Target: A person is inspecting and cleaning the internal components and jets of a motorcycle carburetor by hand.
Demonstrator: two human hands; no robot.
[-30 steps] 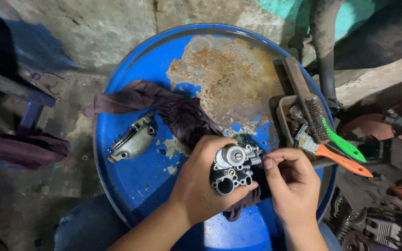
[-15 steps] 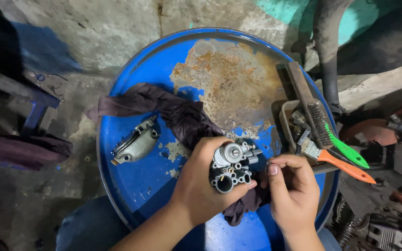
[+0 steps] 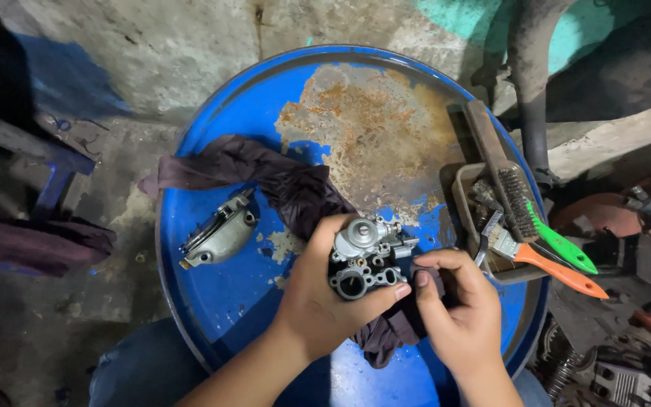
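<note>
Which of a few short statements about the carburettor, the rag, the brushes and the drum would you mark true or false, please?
1. The left hand holds the carburettor. True.
2. The right hand holds the orange brush. False: the brush lies in the tray; the hand is at the carburettor.
3. A dark rag lies on the blue drum. True.
4. The metal cover lies right of the carburettor. False: it lies left of it.
5. The drum lid is rusted. True.
</note>
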